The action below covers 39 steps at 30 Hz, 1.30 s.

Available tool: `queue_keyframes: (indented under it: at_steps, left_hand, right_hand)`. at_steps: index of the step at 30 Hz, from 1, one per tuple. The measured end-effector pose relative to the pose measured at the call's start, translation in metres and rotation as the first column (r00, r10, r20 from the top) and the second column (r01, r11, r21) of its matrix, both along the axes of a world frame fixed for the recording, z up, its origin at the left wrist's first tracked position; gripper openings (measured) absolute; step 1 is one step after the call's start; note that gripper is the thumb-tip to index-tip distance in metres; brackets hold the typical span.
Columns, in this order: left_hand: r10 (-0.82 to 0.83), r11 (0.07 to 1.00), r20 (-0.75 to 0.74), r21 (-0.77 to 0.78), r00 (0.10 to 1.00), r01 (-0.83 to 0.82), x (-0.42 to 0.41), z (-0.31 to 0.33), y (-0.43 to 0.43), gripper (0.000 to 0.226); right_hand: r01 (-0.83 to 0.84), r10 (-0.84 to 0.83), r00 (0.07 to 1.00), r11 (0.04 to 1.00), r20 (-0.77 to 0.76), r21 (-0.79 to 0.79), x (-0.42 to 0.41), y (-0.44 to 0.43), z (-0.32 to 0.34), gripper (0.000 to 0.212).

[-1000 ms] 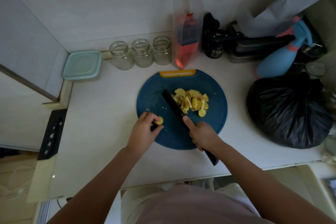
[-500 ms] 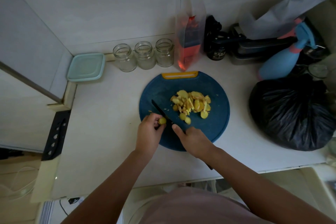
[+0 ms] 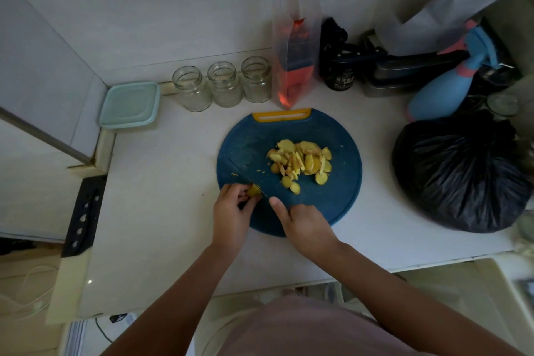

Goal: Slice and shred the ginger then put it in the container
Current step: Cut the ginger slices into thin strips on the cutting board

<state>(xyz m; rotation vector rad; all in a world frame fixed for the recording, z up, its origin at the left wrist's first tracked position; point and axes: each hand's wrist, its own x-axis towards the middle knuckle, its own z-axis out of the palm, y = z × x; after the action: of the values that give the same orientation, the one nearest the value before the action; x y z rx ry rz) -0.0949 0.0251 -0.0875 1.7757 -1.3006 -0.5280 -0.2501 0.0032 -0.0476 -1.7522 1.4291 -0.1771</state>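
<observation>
A round blue cutting board (image 3: 341,182) with a yellow handle lies on the white counter. On its middle sits a pile of yellow ginger slices (image 3: 300,160). My left hand (image 3: 231,211) pinches a small ginger stub (image 3: 253,191) at the board's near-left edge. My right hand (image 3: 303,222) grips a dark knife (image 3: 245,170), index finger stretched along its spine; the blade runs away to the upper left and rests right beside the stub. A lidded pale-green container (image 3: 130,104) sits at the back left.
Three open glass jars (image 3: 222,87) stand behind the board, next to a red-and-clear pouch (image 3: 294,66). A tied black bag (image 3: 462,173) fills the right side, with a blue spray bottle (image 3: 450,81) and dark items behind it. The counter's front edge is near my body.
The knife left the slice pile, leaving two slices nearer, and moved left toward me to the stub held by my left hand. The left hand stayed put.
</observation>
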Motion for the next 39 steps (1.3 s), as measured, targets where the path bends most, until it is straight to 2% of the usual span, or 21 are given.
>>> queue_keyframes:
  at_steps: [4,11,18,24,32,34,37,39]
  left_hand:
    - [0.005,1.0,-0.038,0.001,0.999,-0.005,0.0,0.0,0.002,0.017]
    - [0.001,1.0,-0.011,-0.003,1.0,-0.001,0.002,0.0,0.001,0.013]
    - [0.062,0.998,-0.086,0.009,0.994,-0.061,0.001,-0.002,0.001,0.016]
    - [0.071,0.997,-0.081,0.001,0.994,-0.072,-0.001,-0.001,0.002,0.014]
    - [0.07,0.998,-0.106,0.001,0.992,-0.07,0.002,-0.006,0.002,0.014]
    - [0.06,0.998,-0.113,-0.008,0.992,-0.061,0.003,-0.006,0.002,0.016]
    - [0.068,0.998,-0.142,-0.008,0.988,-0.07,0.002,-0.005,0.002,0.021]
    - [0.073,0.997,-0.153,-0.01,0.986,-0.076,0.002,-0.005,0.002,0.025]
  right_hand:
    - [-0.018,0.018,0.999,1.0,-0.037,-0.008,0.0,0.001,-0.002,0.066]
    - [-0.042,0.04,0.996,0.999,-0.086,-0.028,0.001,0.006,-0.001,0.065]
    - [-0.007,0.002,0.998,0.996,0.055,0.087,0.001,0.002,0.003,0.06]
    - [-0.054,0.057,0.989,0.998,-0.14,0.027,0.003,0.005,0.005,0.062]
    - [-0.114,0.12,0.975,0.993,-0.185,0.039,0.005,0.0,0.007,0.062]
    - [-0.152,0.163,0.968,0.986,-0.192,0.069,0.007,-0.002,0.004,0.07]
    - [-0.19,0.207,0.961,0.976,-0.186,0.103,0.01,-0.009,0.002,0.102]
    - [-0.178,0.197,0.966,0.977,-0.17,0.121,0.012,-0.014,-0.001,0.099]
